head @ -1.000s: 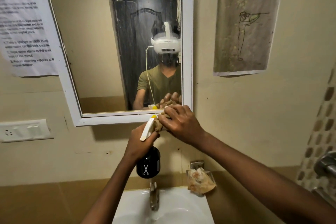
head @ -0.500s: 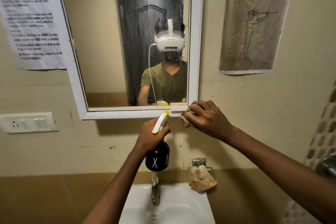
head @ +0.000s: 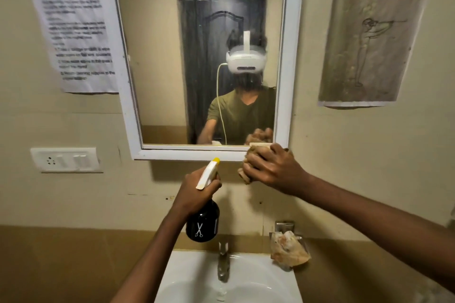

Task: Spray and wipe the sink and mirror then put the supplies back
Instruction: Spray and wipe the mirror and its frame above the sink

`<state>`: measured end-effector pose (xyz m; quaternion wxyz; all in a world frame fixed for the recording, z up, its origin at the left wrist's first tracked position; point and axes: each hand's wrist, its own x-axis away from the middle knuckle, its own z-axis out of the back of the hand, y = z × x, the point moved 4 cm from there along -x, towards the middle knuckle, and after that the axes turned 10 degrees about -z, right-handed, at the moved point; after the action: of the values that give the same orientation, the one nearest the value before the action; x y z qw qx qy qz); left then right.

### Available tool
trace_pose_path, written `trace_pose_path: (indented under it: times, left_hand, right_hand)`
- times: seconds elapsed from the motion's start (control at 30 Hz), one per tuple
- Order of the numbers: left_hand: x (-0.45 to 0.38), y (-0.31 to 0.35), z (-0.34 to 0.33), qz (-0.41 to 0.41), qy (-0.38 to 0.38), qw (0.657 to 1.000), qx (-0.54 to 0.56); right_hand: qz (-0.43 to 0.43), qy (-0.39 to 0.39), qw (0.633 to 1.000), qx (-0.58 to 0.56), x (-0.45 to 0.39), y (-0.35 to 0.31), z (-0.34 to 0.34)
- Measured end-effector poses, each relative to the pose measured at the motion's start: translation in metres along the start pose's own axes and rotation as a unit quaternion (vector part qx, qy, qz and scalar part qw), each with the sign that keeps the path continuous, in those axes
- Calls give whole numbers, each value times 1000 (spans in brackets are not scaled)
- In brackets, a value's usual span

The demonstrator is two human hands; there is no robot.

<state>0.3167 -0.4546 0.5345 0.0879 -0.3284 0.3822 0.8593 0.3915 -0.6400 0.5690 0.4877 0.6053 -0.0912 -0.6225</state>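
Note:
A white-framed mirror point(head: 288, 56) hangs on the wall above a white sink point(head: 187, 275) with a metal tap point(head: 222, 261). My left hand point(head: 194, 192) grips the neck of a black spray bottle point(head: 203, 224) with a white and yellow trigger head, held below the mirror. My right hand point(head: 270, 167) holds a tan cloth point(head: 246, 174) bunched against the lower right corner of the mirror frame. The glass looks streaked and hazy.
A printed instruction sheet point(head: 76, 29) is taped left of the mirror, a drawing point(head: 369, 39) to its right. A switch plate point(head: 65, 160) is on the left wall. A wall soap dish point(head: 288, 246) holding a crumpled wrapper sits right of the tap.
My right hand with the cloth has slid right along the mirror's bottom edge to its lower right corner. The view has tilted down a little. My left hand keeps the bottle.

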Motion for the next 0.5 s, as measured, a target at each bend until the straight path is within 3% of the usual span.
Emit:
trace_pose_path:
  times: [0.1, 0.27, 0.5]
  left_hand:
    - [-3, 2, 0, -15, 1, 1000, -15]
    - [-8, -4, 1, 3, 21, 1000, -8]
    - [6, -14, 12, -2, 9, 1000, -25]
  right_hand:
    - [9, -3, 1000, 14, -7, -4, -4]
    - [-47, -10, 999, -20, -38, -26, -22]
    - [32, -32, 999, 24, -12, -20, -16]
